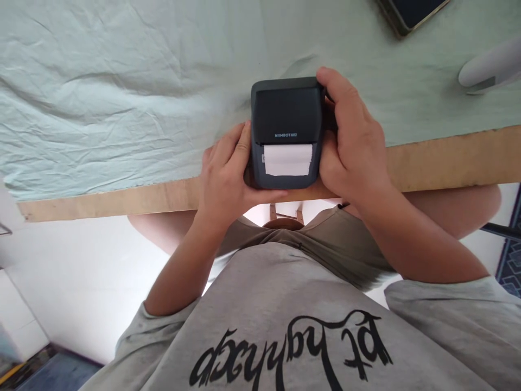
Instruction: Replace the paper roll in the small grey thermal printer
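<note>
A dark label printer marked NIIMBOT is at the table's near edge, with a strip of white label paper lying over its lower front. My left hand grips its left side, thumb along the bottom edge. On the other side, my right hand is wrapped round the right edge, one finger at the top right corner and the thumb low on the side. The fingers behind the printer are partly hidden.
A pale green cloth with wrinkles covers the table, leaving a bare wooden edge in front. At the upper right lie a dark phone-like object and a rounded white object, both cut off by the frame. My legs are under the table edge.
</note>
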Motion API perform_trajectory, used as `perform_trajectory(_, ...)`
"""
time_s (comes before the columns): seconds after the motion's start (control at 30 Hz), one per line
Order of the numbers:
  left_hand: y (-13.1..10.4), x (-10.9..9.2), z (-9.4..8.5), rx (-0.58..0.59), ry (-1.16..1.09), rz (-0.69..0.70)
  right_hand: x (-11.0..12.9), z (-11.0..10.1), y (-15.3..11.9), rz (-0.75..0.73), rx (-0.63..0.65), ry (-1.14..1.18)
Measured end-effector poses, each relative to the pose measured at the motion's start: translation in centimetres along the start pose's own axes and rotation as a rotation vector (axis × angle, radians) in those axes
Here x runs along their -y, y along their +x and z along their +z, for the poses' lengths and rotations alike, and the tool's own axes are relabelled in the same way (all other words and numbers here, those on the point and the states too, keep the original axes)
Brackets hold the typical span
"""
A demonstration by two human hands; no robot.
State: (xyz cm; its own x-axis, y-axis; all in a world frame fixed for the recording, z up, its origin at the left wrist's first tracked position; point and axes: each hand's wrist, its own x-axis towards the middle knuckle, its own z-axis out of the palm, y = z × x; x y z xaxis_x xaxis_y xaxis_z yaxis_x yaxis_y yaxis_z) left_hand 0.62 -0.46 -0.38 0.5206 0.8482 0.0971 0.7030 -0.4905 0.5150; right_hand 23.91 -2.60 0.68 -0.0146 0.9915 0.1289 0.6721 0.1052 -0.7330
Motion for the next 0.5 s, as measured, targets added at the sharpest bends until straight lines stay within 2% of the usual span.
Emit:
perform_trajectory(0.23, 0.1, -0.9, -0.4, -0.027, -0.091, -0.037, -1.1, -0.1, -0.2, -0.146, -0.076, 0.258)
perform_trajectory(0.37, 0.2, -0.8, -0.2, -0.037, -0.073, -0.029, -0.5, -1.3, 0.5, -0.124, -0.101, 0.123)
perform_trajectory(0.5, 0.1, -0.7, -0.1, -0.039, -0.067, -0.024, 0.9, -2.7, 1.5, -0.164, -0.171, -0.03)
